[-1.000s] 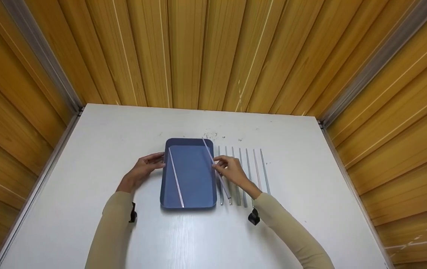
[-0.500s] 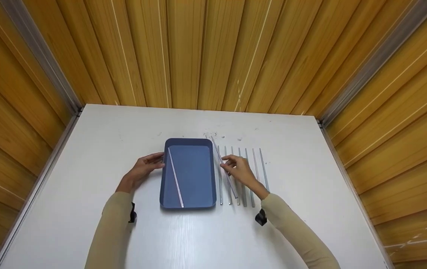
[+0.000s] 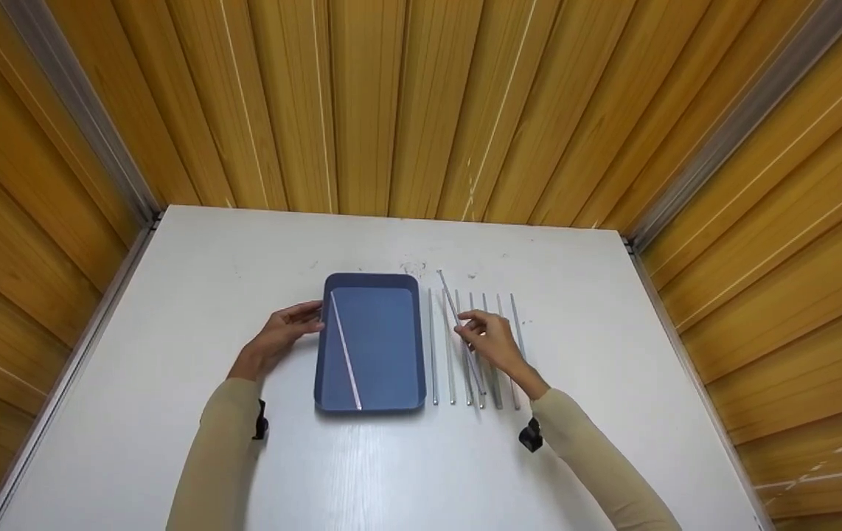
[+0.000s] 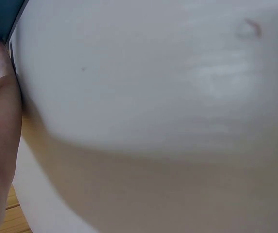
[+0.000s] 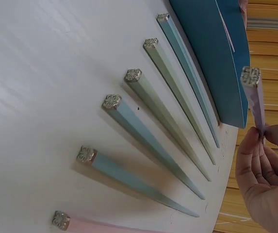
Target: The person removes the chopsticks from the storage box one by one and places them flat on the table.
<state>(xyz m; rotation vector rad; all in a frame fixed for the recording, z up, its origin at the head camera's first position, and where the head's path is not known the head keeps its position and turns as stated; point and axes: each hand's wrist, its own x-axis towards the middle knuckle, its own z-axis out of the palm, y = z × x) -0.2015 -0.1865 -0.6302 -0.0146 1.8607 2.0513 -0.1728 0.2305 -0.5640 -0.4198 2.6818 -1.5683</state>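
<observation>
My right hand (image 3: 493, 339) pinches a pale purple chopstick (image 5: 255, 99) between thumb and fingertips, its silver patterned end pointing towards the wrist camera. In the head view this chopstick slants above a row of chopsticks lying on the table, among them a blue one (image 5: 189, 70), a green one (image 5: 177, 92) and a pink one (image 5: 100, 226). The blue tray (image 3: 385, 346) stands to the left of the row. Inside it a pink chopstick (image 3: 346, 350) lies aslant along the left side. My left hand (image 3: 281, 332) touches the tray's left wall with extended fingers.
A white table (image 3: 362, 472) bears everything. Yellow wood-patterned panels (image 3: 362, 110) rise behind and at both sides, with grey metal strips at the corners. Dark scuffs mark the table beyond the tray. A black wrist camera (image 3: 531, 435) sits below the right sleeve.
My right hand has moved rightward with the purple chopstick, from the tray's right rim to over the row. The left hand and tray have stayed in place.
</observation>
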